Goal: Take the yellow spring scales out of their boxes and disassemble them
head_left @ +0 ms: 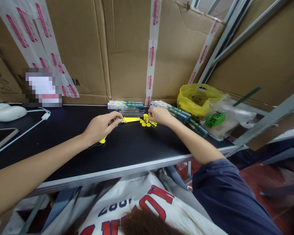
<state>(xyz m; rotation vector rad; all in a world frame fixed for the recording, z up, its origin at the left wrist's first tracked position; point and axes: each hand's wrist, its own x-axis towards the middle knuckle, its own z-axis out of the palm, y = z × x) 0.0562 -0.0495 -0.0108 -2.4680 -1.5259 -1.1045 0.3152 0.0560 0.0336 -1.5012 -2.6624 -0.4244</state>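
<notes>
My left hand (pixel 101 126) is closed in a pinch at the near ends of several thin yellow sticks (pixel 133 119), where a small metallic part shows at the fingertips. What exactly it pinches is too small to name. My right hand (pixel 159 115) curls down over a small cluster of yellow round pieces (pixel 146 124), its fingers closed and their tips mostly hidden. Another yellow piece (pixel 102 140), with a thin thread or wire beside it, lies just below my left wrist. Behind the sticks are clear plastic tubes or cases (pixel 131 113).
Green-and-white narrow boxes (pixel 126 105) lie along the back, with more boxes (pixel 178 112) behind my right hand. A yellow bag (pixel 193 101) and a clear bag (pixel 218 122) with a green straw stand right. A white cable (pixel 17 133) and phone (pixel 2 138) lie left. Cardboard walls the back.
</notes>
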